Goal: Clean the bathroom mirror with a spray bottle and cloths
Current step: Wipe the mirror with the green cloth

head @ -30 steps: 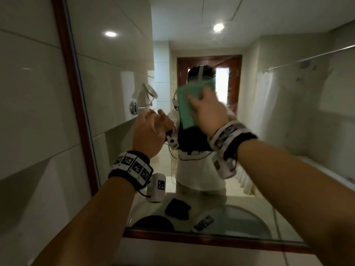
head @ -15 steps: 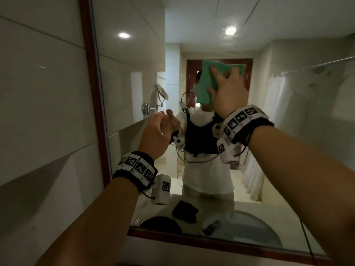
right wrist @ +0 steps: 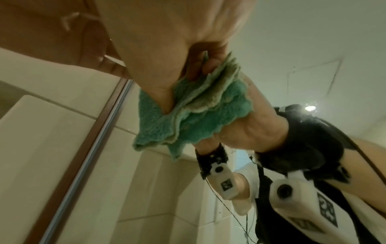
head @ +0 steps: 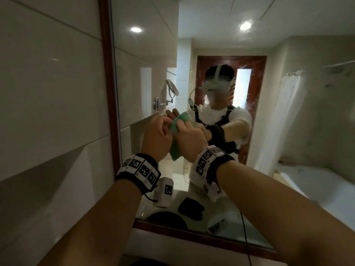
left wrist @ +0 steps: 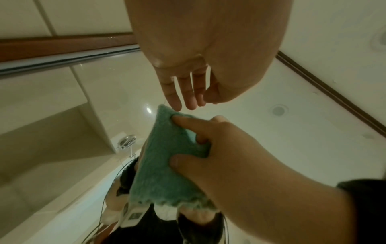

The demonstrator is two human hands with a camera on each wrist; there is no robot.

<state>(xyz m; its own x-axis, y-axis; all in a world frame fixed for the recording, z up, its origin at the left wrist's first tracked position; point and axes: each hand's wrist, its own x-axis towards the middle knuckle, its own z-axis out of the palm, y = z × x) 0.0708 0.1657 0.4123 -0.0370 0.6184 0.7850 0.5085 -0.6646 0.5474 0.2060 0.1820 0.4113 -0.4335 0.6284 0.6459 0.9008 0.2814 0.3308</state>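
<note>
The mirror [head: 192, 45] fills most of your view, set in a dark wooden frame [head: 106, 73] against the tiled wall. Its glass is not finished yet, by the look of it: in the head view faint streaks and speckles show on the upper right, around the reflected doorway and the shower rail, while the left part near the frame looks fairly even. So I judge you to be mid-way through the wiping, with the right side and the lower band left to go over, and a dry pass after that if the second cloth is meant for it.

Below, the desk appears only as a reflection along the mirror's bottom edge, with a dark cloth-like lump [head: 191, 208] lying on it. I can't make out the spray bottle anywhere.

The green cloth [left wrist: 167, 165] is off the glass, held in front of it between your hands. Your right hand [head: 190, 141] grips it, folded in several layers, fingers and thumb curled round it. Your left hand [left wrist: 183, 92] is released, fingers straight, tips just at the cloth's top corner; whether they touch it I can't tell.
</note>
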